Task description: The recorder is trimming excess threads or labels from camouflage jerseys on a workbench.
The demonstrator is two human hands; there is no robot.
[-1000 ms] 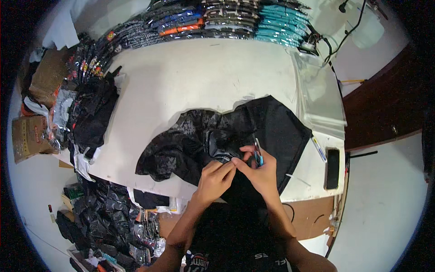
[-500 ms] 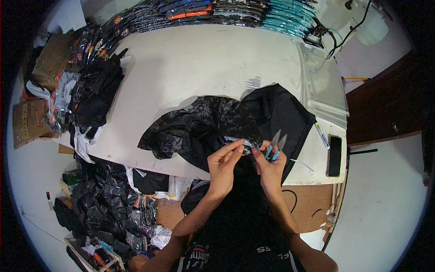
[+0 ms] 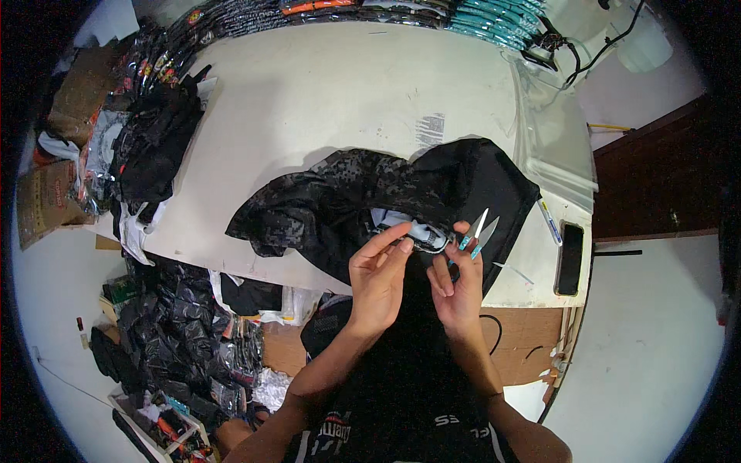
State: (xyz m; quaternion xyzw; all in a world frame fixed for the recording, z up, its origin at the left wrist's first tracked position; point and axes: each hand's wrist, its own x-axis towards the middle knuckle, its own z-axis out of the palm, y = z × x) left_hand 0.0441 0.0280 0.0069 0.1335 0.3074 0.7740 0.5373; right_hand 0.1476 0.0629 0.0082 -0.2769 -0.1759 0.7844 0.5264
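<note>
A black garment with grey digital-camouflage patches lies bunched across the front of the table. Its opening, with a pale lining inside, faces me between my hands. My left hand is closed, thumb and index finger brought together at the left side of this opening. Whatever lies between those fingertips is too small to make out. In my right hand is a pair of small scissors with light-blue handles. Their blades point up and away from me, slightly parted, over the black cloth.
Behind are stacked bagged garments and an iron. Clear plastic sheeting, a pen and a phone lie at right. Dark clothes are piled at left; black plastic bags sit below the table edge.
My right hand has drawn slightly apart from the left, its fingers shifted on the scissors. The garment's opening has widened, showing more pale lining. The whole view has shifted a little.
</note>
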